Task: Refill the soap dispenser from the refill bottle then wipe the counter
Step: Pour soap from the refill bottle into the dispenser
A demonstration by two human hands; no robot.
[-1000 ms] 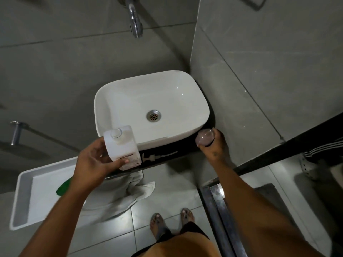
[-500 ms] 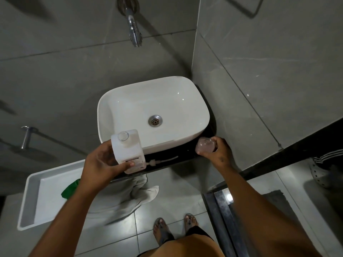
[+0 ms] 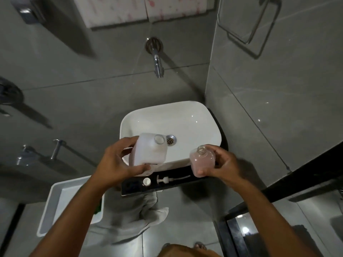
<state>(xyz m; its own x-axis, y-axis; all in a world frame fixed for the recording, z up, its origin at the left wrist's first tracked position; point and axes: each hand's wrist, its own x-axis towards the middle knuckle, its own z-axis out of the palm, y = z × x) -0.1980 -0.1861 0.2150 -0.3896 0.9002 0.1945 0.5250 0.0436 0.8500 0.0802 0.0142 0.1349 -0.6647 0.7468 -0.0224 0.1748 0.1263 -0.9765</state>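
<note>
Hand (image 3: 118,164) w/ refill bottle (image 3: 148,153) over basin (image 3: 194,123)

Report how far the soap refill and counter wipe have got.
Done: both containers are open. The white cap and the pump lie on the black counter.
In hand: the left hand holds the white refill bottle and the right hand holds the clear dispenser, partly filled with pink soap, over the sink. No pour is visible.
Left: pouring, refitting pump and cap, then wiping; the cloth hangs off the counter's front edge.
</note>
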